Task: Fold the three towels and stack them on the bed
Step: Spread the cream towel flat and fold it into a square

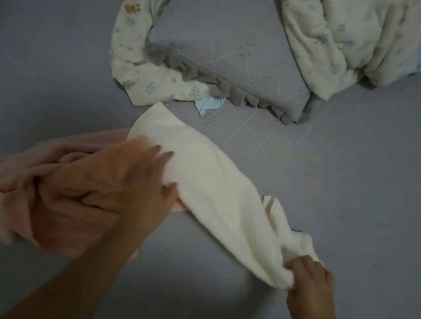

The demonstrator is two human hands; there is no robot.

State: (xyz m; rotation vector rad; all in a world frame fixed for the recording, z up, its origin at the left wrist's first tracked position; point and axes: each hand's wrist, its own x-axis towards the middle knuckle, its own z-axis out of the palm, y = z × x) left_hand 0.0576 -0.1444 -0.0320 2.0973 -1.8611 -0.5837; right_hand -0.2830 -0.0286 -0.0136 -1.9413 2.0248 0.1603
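Observation:
A cream towel (216, 185) lies stretched across the grey bed (55, 49), running from upper left to lower right. My right hand (308, 281) pinches its lower right end in a closed grip. My left hand (150, 177) rests on the towel's left part, thumb and fingers closed on the edge. Under and left of my left hand lies a crumpled pink towel (17, 191), partly covered by my arm. A small light blue cloth (208, 104) peeks out from under the pillow.
A grey pillow (222, 50) with a ruffled edge lies at the back centre. A cream floral quilt (336, 35) is bunched at the back right, with a strip of it (128, 42) curling around the pillow's left side.

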